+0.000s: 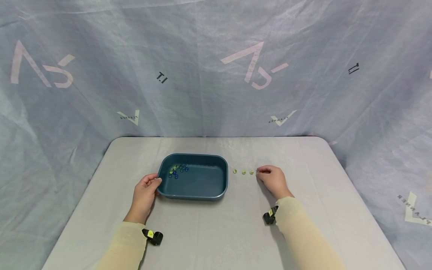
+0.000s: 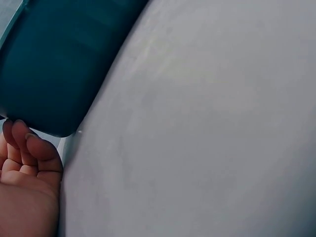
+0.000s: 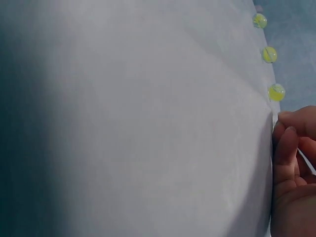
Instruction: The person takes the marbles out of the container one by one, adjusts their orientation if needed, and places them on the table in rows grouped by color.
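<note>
A dark teal rectangular basin (image 1: pixel 202 197) stands on the table left of centre. My left hand (image 1: pixel 143 195) grips its left end, thumb at the rim and fingers against the outer wall. In the left wrist view, curled fingers (image 2: pixel 42 150) meet the basin's underside corner. Several blue and yellow-green glass marbles (image 1: pixel 181 170) lie in the basin's left part. Right of the basin, three yellow-green marbles (image 1: pixel 243 172) form a row on the table. At the row's right end my right hand (image 1: pixel 274 182) pinches a marble, mostly hidden by the thumb and fingertips.
A pale cloth-covered table (image 1: pixel 202 232) spans the workspace. Behind and beside it hangs a grey printed curtain (image 1: pixel 202 75). Each wrist wears a small black camera, the left camera (image 1: pixel 153 237) and the right camera (image 1: pixel 270 215), close over the table.
</note>
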{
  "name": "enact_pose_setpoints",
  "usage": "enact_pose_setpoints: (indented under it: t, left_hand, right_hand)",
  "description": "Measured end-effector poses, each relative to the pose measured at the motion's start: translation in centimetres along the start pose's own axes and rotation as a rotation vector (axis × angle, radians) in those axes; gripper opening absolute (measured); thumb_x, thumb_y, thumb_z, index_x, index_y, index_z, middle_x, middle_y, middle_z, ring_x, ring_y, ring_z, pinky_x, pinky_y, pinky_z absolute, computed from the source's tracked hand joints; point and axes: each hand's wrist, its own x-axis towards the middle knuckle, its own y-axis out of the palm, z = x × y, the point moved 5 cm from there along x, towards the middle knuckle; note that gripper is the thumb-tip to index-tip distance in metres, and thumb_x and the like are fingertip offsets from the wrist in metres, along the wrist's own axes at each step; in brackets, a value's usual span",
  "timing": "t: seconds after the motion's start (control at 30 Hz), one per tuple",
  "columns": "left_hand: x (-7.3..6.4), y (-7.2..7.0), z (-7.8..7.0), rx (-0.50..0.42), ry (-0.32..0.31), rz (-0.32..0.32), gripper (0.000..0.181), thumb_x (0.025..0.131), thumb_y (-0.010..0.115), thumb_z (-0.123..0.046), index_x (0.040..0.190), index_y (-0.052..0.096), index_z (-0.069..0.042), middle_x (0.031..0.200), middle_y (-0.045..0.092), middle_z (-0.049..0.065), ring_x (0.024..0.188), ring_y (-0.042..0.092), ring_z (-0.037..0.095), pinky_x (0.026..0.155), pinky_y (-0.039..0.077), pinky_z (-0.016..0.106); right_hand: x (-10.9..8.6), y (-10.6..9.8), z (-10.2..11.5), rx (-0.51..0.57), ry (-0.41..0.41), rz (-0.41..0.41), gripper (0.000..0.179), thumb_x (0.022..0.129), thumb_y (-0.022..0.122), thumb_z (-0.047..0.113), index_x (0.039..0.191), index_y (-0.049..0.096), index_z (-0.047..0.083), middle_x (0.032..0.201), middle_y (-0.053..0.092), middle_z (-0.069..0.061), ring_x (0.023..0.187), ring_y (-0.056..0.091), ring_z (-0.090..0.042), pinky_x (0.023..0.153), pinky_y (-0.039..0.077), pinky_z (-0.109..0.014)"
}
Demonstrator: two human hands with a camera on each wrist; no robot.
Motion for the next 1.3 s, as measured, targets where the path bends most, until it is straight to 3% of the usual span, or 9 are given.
enact_pose_setpoints:
  t: [0.3,0.77,1.3]
  left_hand:
    - [0.04,0.01,0.16,-0.008,0.002,-0.001,0.033,0.102,0.065,-0.021,0.128,0.062,-0.001,0.1,0.063,0.01,0.078,0.057,0.012,0.07,0.051,0.024]
    - [-0.06,0.07,0.05,-0.01,0.003,0.007,0.036,0.102,0.066,-0.024,0.129,0.061,-0.001,0.102,0.063,0.01,0.081,0.058,0.012,0.071,0.051,0.024]
    - [-0.05,-0.03,-0.12,-0.005,0.004,-0.001,0.034,0.102,0.065,-0.022,0.128,0.062,-0.001,0.1,0.062,0.01,0.078,0.057,0.013,0.07,0.052,0.024]
  right_hand:
    - [-0.01,0.1,0.07,-0.025,0.032,-0.036,0.021,0.09,0.073,0.015,0.108,0.077,0.006,0.098,0.073,-0.008,0.089,0.066,-0.023,0.073,0.053,-0.034]
    - [0.07,0.09,0.34,-0.074,0.011,-0.052,0.018,0.089,0.071,0.01,0.104,0.077,0.004,0.094,0.072,-0.008,0.084,0.065,-0.023,0.071,0.051,-0.034]
    - [0.11,0.34,0.26,-0.064,0.015,-0.053,0.019,0.089,0.072,0.013,0.106,0.077,0.006,0.096,0.074,-0.008,0.087,0.067,-0.023,0.074,0.053,-0.035]
